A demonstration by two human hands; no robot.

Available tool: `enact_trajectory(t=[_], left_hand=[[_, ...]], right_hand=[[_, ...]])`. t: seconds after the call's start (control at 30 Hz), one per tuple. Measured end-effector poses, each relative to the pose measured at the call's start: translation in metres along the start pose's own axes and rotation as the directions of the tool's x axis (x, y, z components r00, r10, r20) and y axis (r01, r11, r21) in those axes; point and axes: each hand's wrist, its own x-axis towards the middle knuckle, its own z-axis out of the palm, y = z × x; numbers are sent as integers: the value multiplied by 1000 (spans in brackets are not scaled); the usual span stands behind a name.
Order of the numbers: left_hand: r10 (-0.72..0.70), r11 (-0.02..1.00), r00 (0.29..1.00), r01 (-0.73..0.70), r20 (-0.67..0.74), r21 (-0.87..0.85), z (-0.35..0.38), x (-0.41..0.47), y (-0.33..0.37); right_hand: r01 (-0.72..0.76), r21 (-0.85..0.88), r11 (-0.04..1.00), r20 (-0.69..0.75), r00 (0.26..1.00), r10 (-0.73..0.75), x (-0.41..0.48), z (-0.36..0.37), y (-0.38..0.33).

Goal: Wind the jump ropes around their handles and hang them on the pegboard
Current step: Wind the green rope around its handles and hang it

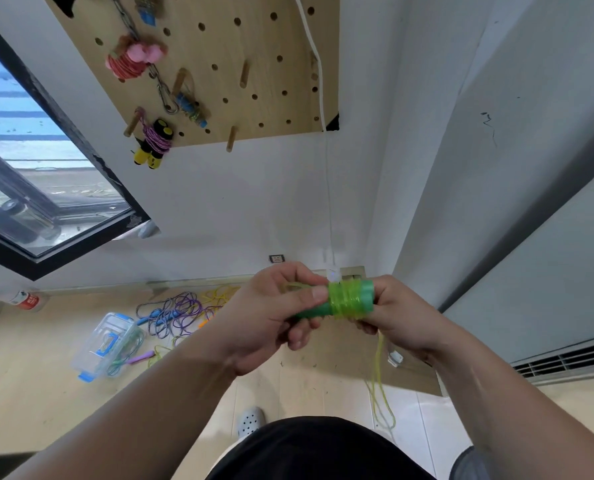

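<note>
Now left hand [274,313] and right hand [397,317] grip green handles [349,301], fingers curled.

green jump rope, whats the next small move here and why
Probably wrap one more turn of the loose rope around the green handles. Both the left hand and right hand grip the handles, several turns sit on them, yet a long tail hangs toward the floor, so it is not ready for the pegboard.

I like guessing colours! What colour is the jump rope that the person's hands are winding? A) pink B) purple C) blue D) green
D: the left hand and right hand grip the green handles, with green rope wound round them.
</note>
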Motion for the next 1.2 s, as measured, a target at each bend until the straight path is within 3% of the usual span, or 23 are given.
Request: enact_trajectory(t=[0.17, 0.37, 0.5, 0.63, 0.8, 0.87, 1.0, 1.2], left_hand=[[-69, 902, 997, 76, -32, 426, -11, -2, -7], [48, 618, 992, 61, -115, 784, -16, 7, -16], [123, 577, 976, 77, -180, 813, -20, 18, -23], [221, 669, 943, 39, -249, 742, -16, 25, -26], [238, 468, 964, -6, -119, 884, -14, 24, -28], [251, 468, 960, -10, -122, 884, -13, 24, -26], [295, 642, 919, 12, -261, 767, -11, 32, -19], [355, 468, 905, 43, -232, 883, -13, 39, -25]], right_hand=[[-3, -431, 902, 80, 996, 42, 13, -17, -17], [-33, -634, 773, 8, 999, 50, 25, 1, -26], [-94, -665, 741, -127, 992, 12, 22, 23, -30], [-124, -561, 819, -253, 967, -26, 16, 37, -30], [-146, -359, 922, -332, 943, 20, 10, 35, -30], [-150, -394, 907, -321, 947, 17, 7, 32, -32], [-126, -525, 842, -333, 941, -67, -1, 41, -32], [-217, -622, 753, -396, 916, -63, -2, 39, -28]])
